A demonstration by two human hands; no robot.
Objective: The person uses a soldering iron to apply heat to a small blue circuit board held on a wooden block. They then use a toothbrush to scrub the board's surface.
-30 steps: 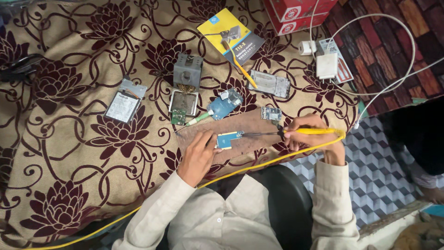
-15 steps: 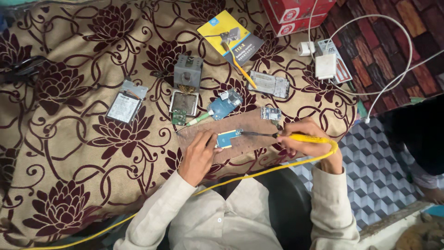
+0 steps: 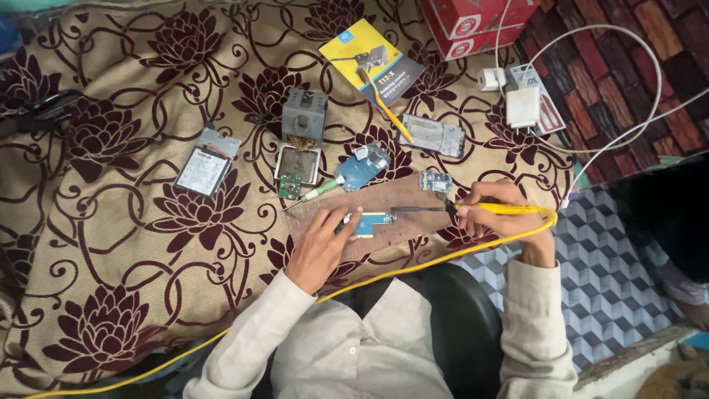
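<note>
Iron (image 3: pixel 473 210) gripped in right hand (image 3: pixel 496 219), tip at blue board (image 3: pixel 369 221); left hand (image 3: pixel 323 245) pins that board with loose, spread fingers.

Single head-worn view, looking steeply down from above, moderately near, over both forearms onto the floral-patterned cloth (image 3: pixel 133 244), patterned floor (image 3: pixel 613 273) at right

A tan cloth (image 3: pixel 148 244) patterned with dark maroon flowers and curling vines covers the surface. To the right, a brick-patterned sheet (image 3: pixel 605 81) in red and brown lies beside it. Below that, the floor (image 3: pixel 598 273) shows a grey and white cube pattern. Light is soft and even.
</note>
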